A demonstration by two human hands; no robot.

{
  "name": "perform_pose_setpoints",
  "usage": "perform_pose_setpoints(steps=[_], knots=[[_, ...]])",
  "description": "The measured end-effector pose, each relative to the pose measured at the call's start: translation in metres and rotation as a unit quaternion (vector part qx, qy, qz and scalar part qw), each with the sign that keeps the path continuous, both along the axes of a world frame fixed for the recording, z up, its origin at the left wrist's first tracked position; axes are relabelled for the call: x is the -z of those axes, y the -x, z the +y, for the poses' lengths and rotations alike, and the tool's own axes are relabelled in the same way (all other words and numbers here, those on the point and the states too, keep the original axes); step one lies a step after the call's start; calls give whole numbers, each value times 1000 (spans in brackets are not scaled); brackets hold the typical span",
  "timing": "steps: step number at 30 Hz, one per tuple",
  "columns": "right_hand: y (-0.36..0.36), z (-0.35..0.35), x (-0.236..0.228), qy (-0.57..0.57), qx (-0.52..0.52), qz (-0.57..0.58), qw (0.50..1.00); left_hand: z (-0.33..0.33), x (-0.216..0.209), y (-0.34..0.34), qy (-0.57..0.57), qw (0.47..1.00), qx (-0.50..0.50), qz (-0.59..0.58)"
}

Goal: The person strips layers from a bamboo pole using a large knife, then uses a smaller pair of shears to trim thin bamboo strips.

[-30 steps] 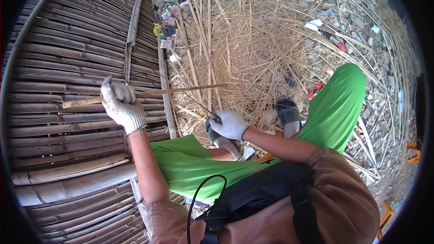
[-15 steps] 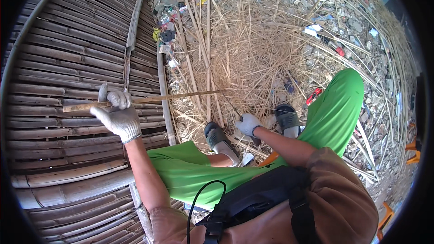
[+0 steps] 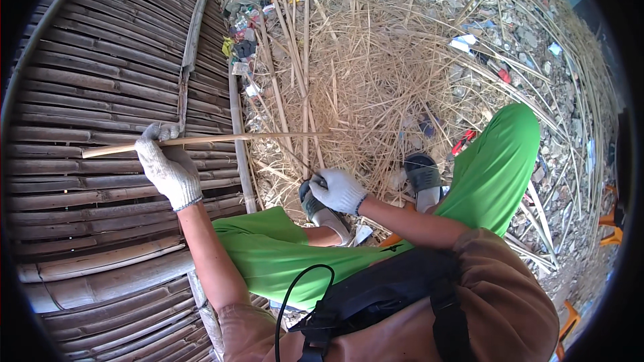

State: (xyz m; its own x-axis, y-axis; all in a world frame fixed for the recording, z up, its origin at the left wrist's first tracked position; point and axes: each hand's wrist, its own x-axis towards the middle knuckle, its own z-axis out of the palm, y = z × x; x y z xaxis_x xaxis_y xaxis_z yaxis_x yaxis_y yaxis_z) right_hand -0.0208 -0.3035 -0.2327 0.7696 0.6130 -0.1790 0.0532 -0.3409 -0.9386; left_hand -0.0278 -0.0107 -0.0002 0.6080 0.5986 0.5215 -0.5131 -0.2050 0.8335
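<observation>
My left hand (image 3: 171, 169), in a white knitted glove, grips a long split bamboo strip (image 3: 221, 138) near its left end. The strip lies roughly level across my view, its thin far end over the straw-like litter. In my gloved right hand (image 3: 341, 192), closed in front of my left foot, is a knife (image 3: 295, 159) with a thin, dark blade slanting up and left toward the strip. Its handle is hidden in the glove, and I cannot tell whether the blade touches the strip.
A slatted bamboo platform (image 3: 87, 121) fills the left side. Bamboo shavings (image 3: 382, 74) and several long strips cover the rubble ahead. My sandalled feet (image 3: 424, 177) stand at the litter's near edge. A red-handled tool (image 3: 463, 141) lies beside my right knee.
My right hand and the knife have moved left, the blade shifting from the strip's far end toward its middle. My left hand has shifted slightly left and turned with the strip.
</observation>
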Motion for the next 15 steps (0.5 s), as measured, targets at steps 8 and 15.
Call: perform_pose_setpoints(steps=[8,15], knots=[[-20,-34,87,137,-19,98,986,3,-10,0,-35,999,-37,-2],[-4,11,-26,-35,-36,4,999,-9,-4,-1,-32,995,-89,22]])
